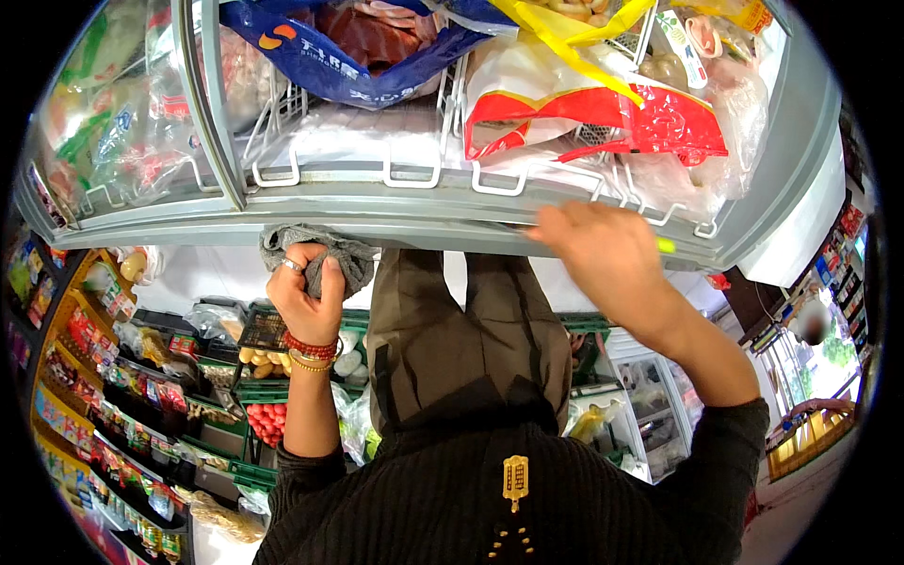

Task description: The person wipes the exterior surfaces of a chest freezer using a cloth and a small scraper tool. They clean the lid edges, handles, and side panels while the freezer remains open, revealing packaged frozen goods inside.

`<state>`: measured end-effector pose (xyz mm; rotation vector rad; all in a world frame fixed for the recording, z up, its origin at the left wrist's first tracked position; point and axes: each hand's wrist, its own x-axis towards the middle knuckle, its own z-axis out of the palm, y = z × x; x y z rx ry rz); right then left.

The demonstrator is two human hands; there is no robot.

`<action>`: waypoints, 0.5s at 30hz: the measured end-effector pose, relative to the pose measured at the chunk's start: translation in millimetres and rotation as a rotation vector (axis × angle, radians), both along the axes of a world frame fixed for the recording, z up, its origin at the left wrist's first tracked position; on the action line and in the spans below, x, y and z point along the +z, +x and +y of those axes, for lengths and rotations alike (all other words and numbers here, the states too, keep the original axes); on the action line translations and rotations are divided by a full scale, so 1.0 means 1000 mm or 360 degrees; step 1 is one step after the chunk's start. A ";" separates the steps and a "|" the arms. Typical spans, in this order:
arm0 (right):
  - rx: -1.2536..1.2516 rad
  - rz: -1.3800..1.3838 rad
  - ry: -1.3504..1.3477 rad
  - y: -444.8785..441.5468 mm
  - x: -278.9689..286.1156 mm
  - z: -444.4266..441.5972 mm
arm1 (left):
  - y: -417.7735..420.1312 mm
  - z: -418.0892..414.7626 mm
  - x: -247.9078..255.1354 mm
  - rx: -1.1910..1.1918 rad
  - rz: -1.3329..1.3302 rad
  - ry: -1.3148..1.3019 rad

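My left hand (305, 293) is closed around a bunched grey cloth (353, 261), which rests against the front edge of a chest freezer's grey frame (452, 239). In my right hand (600, 254) is a slim tool whose yellow-green end (666, 245) shows past the heel of the hand. A thin dark length of it seems to reach left along the sliding-door track (395, 212); the grip hides most of it, so its exact kind is unclear. Both hands are at the near rim, the right one over the track.
Inside the freezer are a blue printed bag of meat (339, 56), a red and white plastic bag (593, 120) and white wire baskets (413, 176). A glass lid (120, 120) covers the left side. Shelves of packaged goods (127, 395) and produce crates (265, 385) stand around me.
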<state>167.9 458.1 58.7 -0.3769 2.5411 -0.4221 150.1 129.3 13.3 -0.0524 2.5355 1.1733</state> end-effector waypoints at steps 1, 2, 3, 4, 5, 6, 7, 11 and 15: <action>-0.0001 -0.0010 -0.0006 0.006 0.003 0.011 | 0.002 -0.001 0.002 0.0007 -0.0010 -0.0017; -0.0019 -0.0095 0.0057 0.013 0.013 0.019 | 0.004 -0.001 0.005 0.0015 -0.0020 -0.0034; -0.0012 -0.0107 0.0060 0.015 0.018 0.015 | 0.002 0.000 0.004 0.0004 -0.0029 -0.0029; -0.0004 -0.0118 0.0061 0.016 0.022 0.009 | 0.000 0.003 0.006 -0.0022 -0.0008 -0.0070; 0.0004 -0.0129 0.0061 0.014 0.022 0.001 | -0.001 0.002 0.003 -0.0006 0.0016 -0.0047; 0.0035 -0.0115 -0.0114 0.006 0.015 -0.008 | 0.000 0.002 -0.002 0.0006 0.0031 -0.0012; 0.0060 -0.0139 -0.0084 0.000 0.011 -0.014 | 0.002 0.000 -0.004 0.0027 0.0035 0.0014; 0.0104 -0.0197 0.0002 -0.001 0.013 -0.009 | -0.001 -0.003 0.001 -0.0056 0.0071 0.0056; 0.0127 -0.0121 0.0087 -0.002 0.012 -0.019 | 0.001 -0.002 -0.001 -0.0030 0.0102 0.0095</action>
